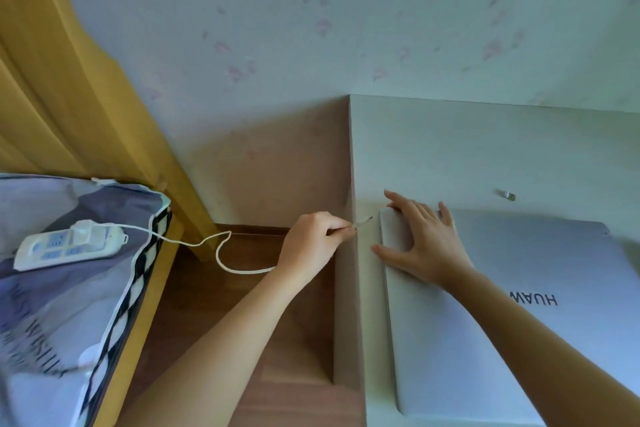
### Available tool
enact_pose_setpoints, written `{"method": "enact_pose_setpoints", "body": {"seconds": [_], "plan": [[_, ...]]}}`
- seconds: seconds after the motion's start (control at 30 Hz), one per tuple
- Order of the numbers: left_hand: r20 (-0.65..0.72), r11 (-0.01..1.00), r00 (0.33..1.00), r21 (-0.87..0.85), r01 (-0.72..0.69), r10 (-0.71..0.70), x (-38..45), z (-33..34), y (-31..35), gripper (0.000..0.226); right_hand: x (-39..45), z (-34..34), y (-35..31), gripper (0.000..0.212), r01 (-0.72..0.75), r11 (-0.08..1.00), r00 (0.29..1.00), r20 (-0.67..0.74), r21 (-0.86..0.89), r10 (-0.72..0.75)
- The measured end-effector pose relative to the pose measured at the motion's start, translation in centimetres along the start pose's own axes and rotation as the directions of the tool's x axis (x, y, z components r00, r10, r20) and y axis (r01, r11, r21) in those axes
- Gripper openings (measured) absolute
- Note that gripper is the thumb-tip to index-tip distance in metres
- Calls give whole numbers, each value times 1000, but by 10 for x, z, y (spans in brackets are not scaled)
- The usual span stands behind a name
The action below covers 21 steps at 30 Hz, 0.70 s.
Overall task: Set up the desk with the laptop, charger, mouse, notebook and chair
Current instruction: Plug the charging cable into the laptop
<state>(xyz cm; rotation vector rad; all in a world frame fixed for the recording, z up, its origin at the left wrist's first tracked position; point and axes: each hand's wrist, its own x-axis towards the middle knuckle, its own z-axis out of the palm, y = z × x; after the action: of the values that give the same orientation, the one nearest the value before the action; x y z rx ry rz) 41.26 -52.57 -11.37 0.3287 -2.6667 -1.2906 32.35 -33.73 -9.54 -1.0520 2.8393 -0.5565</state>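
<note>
Pale desk [450,149] meets the wall, bare behind the closed laptop [519,305], whose right side is cropped. Right hand [415,243] lies spread on its corner; left hand [311,243] pinches the charger cable [225,260] plug just beside the desk's left edge.

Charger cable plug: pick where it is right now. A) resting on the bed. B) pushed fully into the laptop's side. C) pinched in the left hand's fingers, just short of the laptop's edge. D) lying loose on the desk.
C: the left hand pinches the charger cable plug beside the closed laptop, a gap showing between them.
</note>
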Motion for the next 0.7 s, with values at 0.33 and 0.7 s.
{"method": "enact_pose_setpoints", "body": {"seconds": [0.33, 0.7], "plan": [[-144, 847, 869, 347, -403, 473, 7, 13, -15, 17, 9, 2, -2, 80, 3, 998, 1000, -18, 61, -2], [-171, 733, 760, 460, -501, 627, 1, 18, -17, 14, 18, 1, -6, 56, -16, 969, 1000, -8, 245, 19]]}}
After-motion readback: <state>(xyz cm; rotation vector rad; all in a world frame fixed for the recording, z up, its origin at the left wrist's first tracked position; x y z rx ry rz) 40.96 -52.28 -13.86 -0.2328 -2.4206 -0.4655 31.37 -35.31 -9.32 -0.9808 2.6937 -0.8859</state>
